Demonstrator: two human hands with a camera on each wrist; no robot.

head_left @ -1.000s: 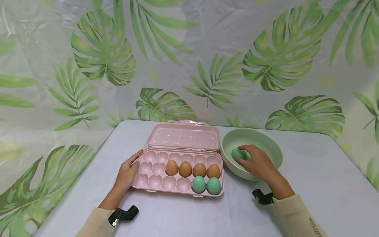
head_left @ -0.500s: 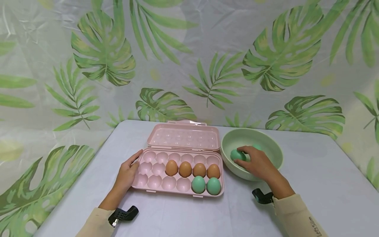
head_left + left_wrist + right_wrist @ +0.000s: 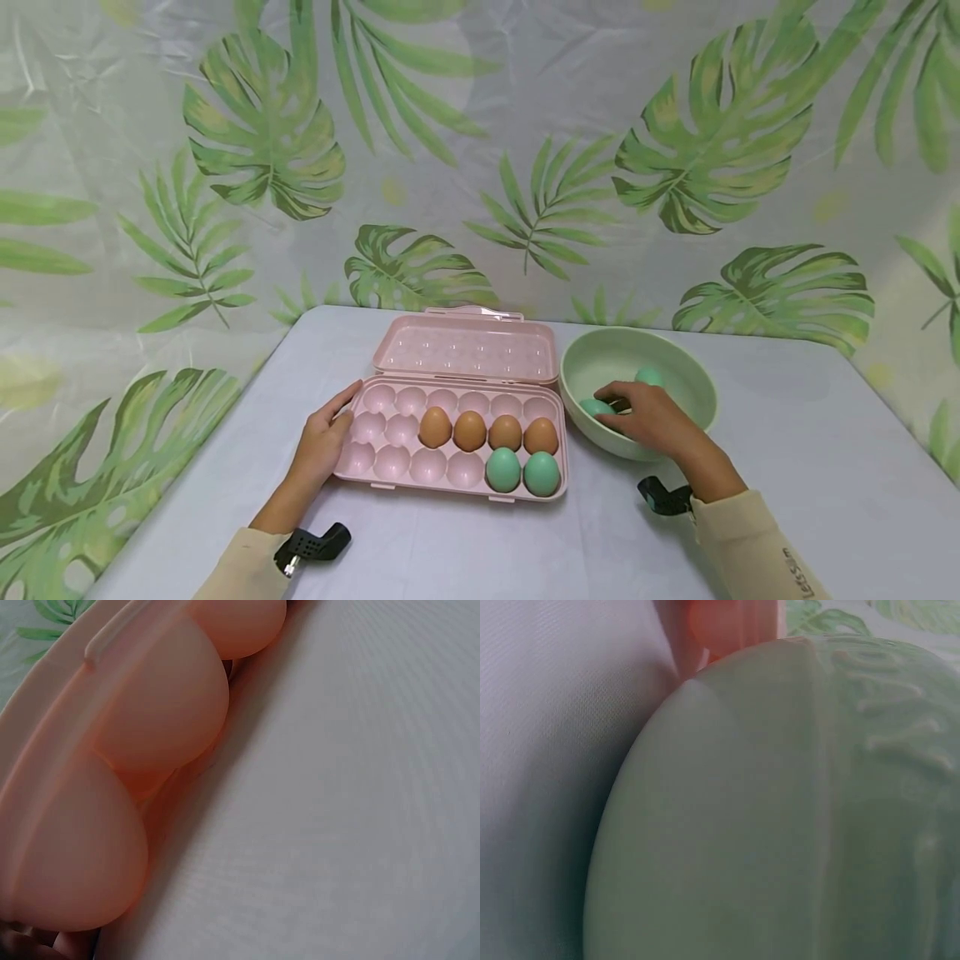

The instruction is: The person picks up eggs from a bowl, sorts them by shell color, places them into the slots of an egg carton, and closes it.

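The right hand point(image 3: 651, 418) has moved its green egg point(image 3: 593, 407) toward the near side of the bowl point(image 3: 686, 375).

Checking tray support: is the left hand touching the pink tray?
Touching: the head view shows the left hand gripping the pink tray by its left edge.

Green egg point(image 3: 595, 407) at left inside the green bowl point(image 3: 688, 379), second egg point(image 3: 649, 377) farther right, pink box point(image 3: 428, 467) open leftward alongside, carrying four brown eggs point(image 3: 470, 431), two green eggs point(image 3: 503, 470)!
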